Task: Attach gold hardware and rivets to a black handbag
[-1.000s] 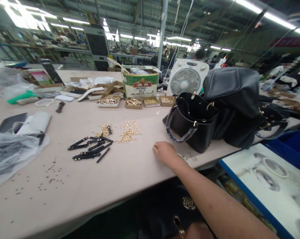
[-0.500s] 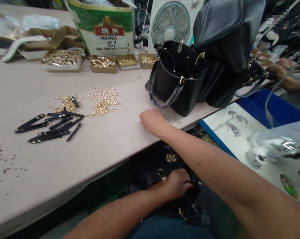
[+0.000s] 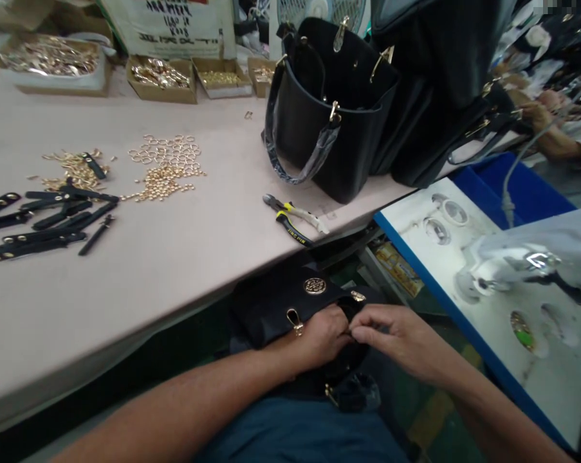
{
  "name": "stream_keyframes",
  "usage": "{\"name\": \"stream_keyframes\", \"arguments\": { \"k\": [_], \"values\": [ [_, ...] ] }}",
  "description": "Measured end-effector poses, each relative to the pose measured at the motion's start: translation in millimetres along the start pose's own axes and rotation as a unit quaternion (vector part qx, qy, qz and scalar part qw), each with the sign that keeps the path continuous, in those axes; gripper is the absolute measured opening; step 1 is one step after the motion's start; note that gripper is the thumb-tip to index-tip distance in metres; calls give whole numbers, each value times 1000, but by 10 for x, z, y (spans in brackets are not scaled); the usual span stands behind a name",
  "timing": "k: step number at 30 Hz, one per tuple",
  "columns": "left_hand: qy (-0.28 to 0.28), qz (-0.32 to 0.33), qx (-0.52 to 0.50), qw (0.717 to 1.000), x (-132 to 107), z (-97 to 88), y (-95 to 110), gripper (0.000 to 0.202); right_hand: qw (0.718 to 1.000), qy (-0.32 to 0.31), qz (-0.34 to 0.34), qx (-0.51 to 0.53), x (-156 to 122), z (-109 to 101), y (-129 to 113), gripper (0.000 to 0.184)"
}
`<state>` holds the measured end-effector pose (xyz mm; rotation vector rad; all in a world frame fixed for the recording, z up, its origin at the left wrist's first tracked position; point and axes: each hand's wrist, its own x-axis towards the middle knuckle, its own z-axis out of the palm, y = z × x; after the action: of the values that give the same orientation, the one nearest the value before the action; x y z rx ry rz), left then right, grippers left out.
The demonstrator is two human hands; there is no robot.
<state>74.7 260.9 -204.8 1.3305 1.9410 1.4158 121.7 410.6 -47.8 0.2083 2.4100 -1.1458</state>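
A black handbag with a round gold emblem and gold ring fittings rests on my lap, under the table edge. My left hand is closed on the bag at its opening, fingers curled over the rim. Close beside it, my right hand pinches at the same spot with thumb and forefinger; whatever lies between the fingertips is too small to make out. Diagonal pliers with black, yellow and white handles lie on the table near its front edge. A plastic-wrapped handle hangs at the bag's near side.
Another black handbag stands upright on the table. Gold rings, small gold beads and black straps lie to the left. Boxes of gold fittings line the back. A white machine stands at right; a co-worker's arm is beyond.
My right hand has left the tabletop and come down to the bag beside my left hand. The pliers now show where it was. The view has tilted down and shifted right.
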Motion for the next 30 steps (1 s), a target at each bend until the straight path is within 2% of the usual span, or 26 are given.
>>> {"name": "stream_keyframes", "arguments": {
  "k": [3, 6, 8, 11, 15, 18, 22, 27, 30],
  "values": [
    [-37, 25, 35, 998, -10, 4, 19, 14, 999, 10, 47, 13, -52, 6, 379, 21],
    [-37, 40, 56, 997, -12, 41, 40, 14, 999, 19, 29, -24, 33, -16, 496, 21],
    [-33, 41, 63, 997, -14, 84, 51, 15, 999, -3, 28, -30, 70, -34, 538, 20],
    [-31, 35, 73, 996, -18, 150, 72, 20, 996, -54, 70, 21, 70, -36, 655, 21],
    [-36, 33, 91, 995, -25, 181, 115, 27, 981, -90, 120, 125, 49, -1, 838, 24],
    [-31, 41, 86, 995, -27, 150, 148, 35, 975, -95, 128, 155, 42, 28, 905, 24],
    [-20, 52, 74, 996, -25, 102, 171, 44, 978, -85, 105, 160, 17, 54, 933, 26],
    [-38, 28, 76, 996, -35, 107, 168, 30, 978, -90, 90, 166, -12, 66, 950, 33],
    [-38, 29, 68, 997, -37, 121, 158, 27, 978, -97, 91, 158, -2, 70, 943, 31]
  ]
}}
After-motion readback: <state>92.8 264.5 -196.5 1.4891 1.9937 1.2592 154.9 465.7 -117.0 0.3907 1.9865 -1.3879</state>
